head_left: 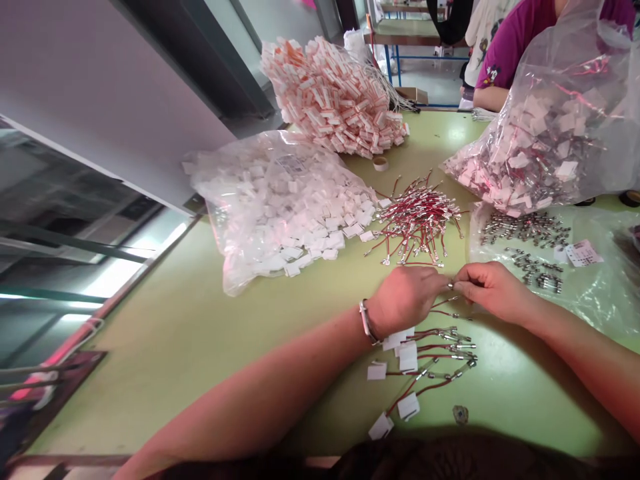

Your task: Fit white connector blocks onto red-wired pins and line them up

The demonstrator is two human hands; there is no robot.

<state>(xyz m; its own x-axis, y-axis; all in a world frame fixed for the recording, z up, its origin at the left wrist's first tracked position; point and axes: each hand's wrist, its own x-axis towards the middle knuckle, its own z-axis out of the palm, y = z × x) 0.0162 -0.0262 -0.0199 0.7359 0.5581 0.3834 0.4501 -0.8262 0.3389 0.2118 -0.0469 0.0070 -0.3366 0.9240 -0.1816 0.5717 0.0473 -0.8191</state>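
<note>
My left hand [407, 297], with a bracelet at its wrist, is closed in a pinch over the middle of the green table [250, 360]. Its fingertips almost touch those of my right hand [487, 287], also pinched. A small metal piece [451, 285] shows between the fingertips; which hand bears it is hard to tell. Just beyond lies a pile of red wires with metal ends [420, 217]. Below my hands are red wires joined to glass fuses [467, 363], several with white connectors [408, 357]. Loose fuses [547, 277] lie on plastic at the right.
A plastic bag of white connectors [280, 193] lies left of the wire pile. Behind it is a heap of white-orange pieces [340, 100]. A large filled bag [545, 147] stands at the right, near a person in a purple sleeve [510, 47]. A tape roll [381, 163] sits behind.
</note>
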